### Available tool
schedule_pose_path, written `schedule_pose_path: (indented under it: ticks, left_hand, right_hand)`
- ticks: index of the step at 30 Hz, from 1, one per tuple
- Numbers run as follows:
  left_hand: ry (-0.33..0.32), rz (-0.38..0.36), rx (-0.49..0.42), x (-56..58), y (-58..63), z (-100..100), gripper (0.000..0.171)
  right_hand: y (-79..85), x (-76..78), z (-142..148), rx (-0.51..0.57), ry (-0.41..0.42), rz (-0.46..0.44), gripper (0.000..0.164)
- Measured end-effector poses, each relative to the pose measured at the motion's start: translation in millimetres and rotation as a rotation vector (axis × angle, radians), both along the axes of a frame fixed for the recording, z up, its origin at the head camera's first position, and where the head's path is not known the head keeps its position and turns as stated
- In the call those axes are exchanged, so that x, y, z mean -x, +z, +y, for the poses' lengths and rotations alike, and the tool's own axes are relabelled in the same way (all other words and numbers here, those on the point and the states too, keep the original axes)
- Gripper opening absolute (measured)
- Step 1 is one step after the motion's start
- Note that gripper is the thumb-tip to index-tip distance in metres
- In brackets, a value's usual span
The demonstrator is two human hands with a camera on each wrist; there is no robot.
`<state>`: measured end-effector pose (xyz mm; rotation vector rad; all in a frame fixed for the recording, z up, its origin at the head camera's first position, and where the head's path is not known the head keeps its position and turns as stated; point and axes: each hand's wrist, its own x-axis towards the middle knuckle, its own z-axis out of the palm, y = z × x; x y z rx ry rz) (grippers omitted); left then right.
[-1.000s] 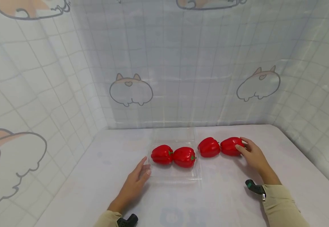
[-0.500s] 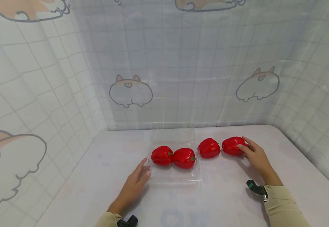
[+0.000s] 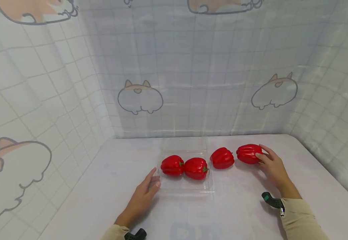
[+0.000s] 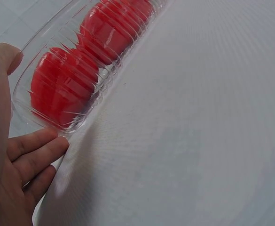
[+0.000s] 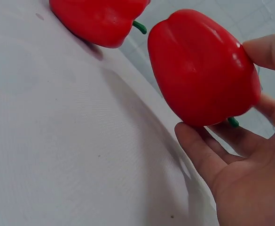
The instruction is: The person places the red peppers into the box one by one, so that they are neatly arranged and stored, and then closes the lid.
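Note:
My right hand holds a shiny red bell pepper at the right, thumb on one side and fingers on the other. In the right wrist view a shadow falls on the table beneath this bell pepper, and its green stem points toward the palm. A clear plastic clamshell box contains two red bell peppers side by side. My left hand rests at the box's left end. Its thumb is at the rim and its outstretched fingers are at the lower corner.
Another red bell pepper lies on the white table just right of the box, close to the held one. The box's lid lies folded back behind it. Curtains with a grid and dog drawings enclose the table.
My right hand has shifted slightly right with its bell pepper, and the gap to the neighbouring pepper has widened. My left hand stays by the box.

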<state>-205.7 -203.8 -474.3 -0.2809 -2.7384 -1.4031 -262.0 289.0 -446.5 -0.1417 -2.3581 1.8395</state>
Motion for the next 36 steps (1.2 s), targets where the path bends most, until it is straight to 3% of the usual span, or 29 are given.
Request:
schedule_pose_path:
  ticks: [15,36]
  left_hand:
    - [0.015,-0.008,0.014,0.8,0.9,-1.4,0.066]
    - [-0.019,0.041,0.003,-5.0,-0.6,-0.2,0.064]
  right_hand:
    - [5.7,0.8,-3.2,0.228,0.050,-0.017,0.077]
    - [4.1,-3.3,-6.7,0.388,0.050,0.037,0.063]
